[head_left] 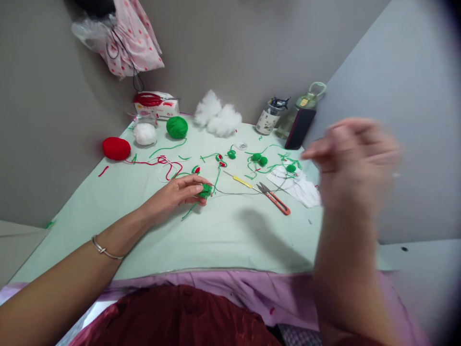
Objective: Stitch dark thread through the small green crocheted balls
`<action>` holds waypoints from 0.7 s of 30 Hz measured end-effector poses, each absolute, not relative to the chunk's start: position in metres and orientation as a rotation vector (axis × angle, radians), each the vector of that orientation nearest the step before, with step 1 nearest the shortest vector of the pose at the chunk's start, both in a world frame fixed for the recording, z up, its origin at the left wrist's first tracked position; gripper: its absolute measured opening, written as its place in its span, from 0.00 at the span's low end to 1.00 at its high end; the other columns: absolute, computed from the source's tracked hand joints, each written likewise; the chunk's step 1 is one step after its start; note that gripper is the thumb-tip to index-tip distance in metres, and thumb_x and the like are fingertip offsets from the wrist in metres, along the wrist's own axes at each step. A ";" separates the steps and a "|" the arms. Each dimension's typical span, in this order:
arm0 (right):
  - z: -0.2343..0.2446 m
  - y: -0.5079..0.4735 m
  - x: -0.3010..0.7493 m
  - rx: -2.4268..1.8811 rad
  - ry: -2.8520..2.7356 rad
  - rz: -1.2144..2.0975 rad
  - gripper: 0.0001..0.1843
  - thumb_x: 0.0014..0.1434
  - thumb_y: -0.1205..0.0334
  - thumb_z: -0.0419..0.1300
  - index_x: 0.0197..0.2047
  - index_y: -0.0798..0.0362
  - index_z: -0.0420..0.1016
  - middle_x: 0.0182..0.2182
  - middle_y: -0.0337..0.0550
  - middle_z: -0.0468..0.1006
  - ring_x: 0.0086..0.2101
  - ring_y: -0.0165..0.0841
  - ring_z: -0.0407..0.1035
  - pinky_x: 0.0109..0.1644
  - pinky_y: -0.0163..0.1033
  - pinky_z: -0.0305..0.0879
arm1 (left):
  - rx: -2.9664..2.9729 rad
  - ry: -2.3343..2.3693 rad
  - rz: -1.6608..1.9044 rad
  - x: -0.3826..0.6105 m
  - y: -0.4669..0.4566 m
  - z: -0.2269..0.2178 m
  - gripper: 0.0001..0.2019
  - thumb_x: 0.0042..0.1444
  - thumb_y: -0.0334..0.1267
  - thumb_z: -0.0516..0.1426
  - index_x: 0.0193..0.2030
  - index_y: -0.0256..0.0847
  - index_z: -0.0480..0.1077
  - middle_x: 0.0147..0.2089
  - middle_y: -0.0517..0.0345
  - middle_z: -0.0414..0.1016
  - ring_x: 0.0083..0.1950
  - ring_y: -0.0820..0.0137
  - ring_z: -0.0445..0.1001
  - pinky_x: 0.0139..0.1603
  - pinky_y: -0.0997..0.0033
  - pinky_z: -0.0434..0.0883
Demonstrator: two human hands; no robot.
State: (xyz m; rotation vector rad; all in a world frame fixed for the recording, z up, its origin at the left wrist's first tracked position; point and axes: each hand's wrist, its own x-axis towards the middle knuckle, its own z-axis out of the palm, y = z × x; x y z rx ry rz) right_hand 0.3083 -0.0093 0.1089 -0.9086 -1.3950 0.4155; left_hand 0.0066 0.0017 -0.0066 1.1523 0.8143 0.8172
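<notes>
My left hand (178, 192) rests on the pale green table (223, 230) with its fingers pinched on a small green crocheted piece (206, 191). A green yarn tail trails from that piece toward me. My right hand (351, 158) is raised above the table's right side and smeared by motion, so its fingers do not show clearly. In front of the left hand lie a yellow-handled crochet hook (242, 181) and orange-handled snips (275, 198). Several small green crocheted pieces (259, 158) and loose green strands lie beyond them.
At the back stand a red yarn ball (115, 148), a white yarn ball (144, 133), a green yarn ball (176, 127), white stuffing (218, 116), a box (158, 106), a jar of tools (268, 117), a bottle and a dark phone (299, 129). White tissue (297, 185) lies at right.
</notes>
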 end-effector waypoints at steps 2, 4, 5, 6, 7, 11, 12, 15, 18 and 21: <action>0.082 -0.012 0.282 -0.903 -1.505 0.577 0.03 0.62 0.62 0.67 0.36 0.51 0.80 0.26 0.37 0.75 0.25 0.28 0.69 0.29 0.35 0.66 | 1.148 0.814 0.806 0.007 0.001 -0.006 0.13 0.59 0.46 0.66 0.48 0.43 0.79 0.45 0.56 0.78 0.40 0.68 0.79 0.49 0.63 0.76; 0.059 -0.015 0.258 -0.943 -1.634 0.641 0.04 0.62 0.62 0.68 0.34 0.51 0.81 0.30 0.39 0.77 0.29 0.28 0.69 0.30 0.35 0.65 | 1.144 0.822 0.803 0.007 0.000 -0.004 0.14 0.59 0.47 0.66 0.48 0.43 0.79 0.46 0.55 0.78 0.40 0.67 0.79 0.49 0.63 0.76; 0.050 -0.016 0.249 -0.958 -1.689 0.641 0.04 0.62 0.62 0.68 0.34 0.50 0.82 0.31 0.39 0.77 0.31 0.28 0.68 0.31 0.35 0.64 | 1.141 0.828 0.803 0.007 -0.001 -0.003 0.15 0.59 0.48 0.66 0.49 0.43 0.79 0.46 0.54 0.79 0.40 0.67 0.79 0.49 0.62 0.76; 0.043 -0.017 0.242 -0.968 -1.736 0.638 0.03 0.62 0.62 0.67 0.35 0.50 0.82 0.31 0.40 0.76 0.32 0.29 0.67 0.33 0.35 0.63 | 1.138 0.832 0.804 0.008 -0.001 -0.002 0.16 0.59 0.49 0.66 0.49 0.42 0.79 0.46 0.54 0.79 0.41 0.67 0.80 0.50 0.62 0.76; 0.039 -0.019 0.238 -0.982 -1.774 0.642 0.04 0.63 0.62 0.67 0.36 0.50 0.83 0.30 0.40 0.76 0.32 0.29 0.67 0.33 0.35 0.63 | 1.133 0.836 0.803 0.008 -0.001 -0.001 0.17 0.59 0.50 0.66 0.50 0.42 0.79 0.47 0.53 0.79 0.41 0.67 0.80 0.51 0.62 0.76; 0.033 -0.021 0.234 -1.068 -1.820 0.739 0.07 0.65 0.61 0.64 0.36 0.51 0.81 0.30 0.39 0.73 0.30 0.28 0.65 0.34 0.36 0.61 | 1.117 0.839 0.809 0.009 -0.002 0.001 0.20 0.58 0.53 0.66 0.50 0.41 0.79 0.47 0.50 0.81 0.42 0.66 0.80 0.50 0.62 0.77; 0.032 -0.021 0.234 -1.080 -1.817 0.752 0.07 0.65 0.61 0.64 0.36 0.52 0.81 0.30 0.39 0.72 0.30 0.28 0.64 0.34 0.36 0.60 | 1.120 0.830 0.814 0.009 -0.002 0.001 0.20 0.59 0.53 0.65 0.50 0.41 0.79 0.47 0.49 0.81 0.42 0.66 0.80 0.50 0.63 0.77; 0.032 -0.021 0.234 -1.082 -1.810 0.754 0.06 0.65 0.62 0.64 0.36 0.52 0.81 0.29 0.39 0.71 0.30 0.28 0.63 0.34 0.36 0.59 | 1.134 0.797 0.826 0.009 -0.001 0.000 0.20 0.60 0.54 0.64 0.51 0.41 0.79 0.47 0.49 0.82 0.41 0.67 0.80 0.49 0.64 0.77; 0.031 -0.021 0.235 -1.077 -1.788 0.746 0.06 0.64 0.61 0.65 0.36 0.52 0.82 0.29 0.38 0.71 0.29 0.28 0.61 0.33 0.36 0.58 | 1.137 0.797 0.826 0.008 -0.001 -0.001 0.20 0.63 0.54 0.62 0.53 0.42 0.79 0.48 0.50 0.81 0.43 0.66 0.81 0.52 0.63 0.77; 0.029 -0.019 0.236 -1.102 -1.758 0.763 0.07 0.64 0.60 0.64 0.36 0.52 0.82 0.30 0.39 0.73 0.28 0.28 0.62 0.33 0.37 0.58 | 1.124 0.794 0.841 0.008 -0.001 -0.001 0.21 0.65 0.54 0.60 0.55 0.41 0.79 0.52 0.48 0.81 0.47 0.64 0.81 0.57 0.60 0.76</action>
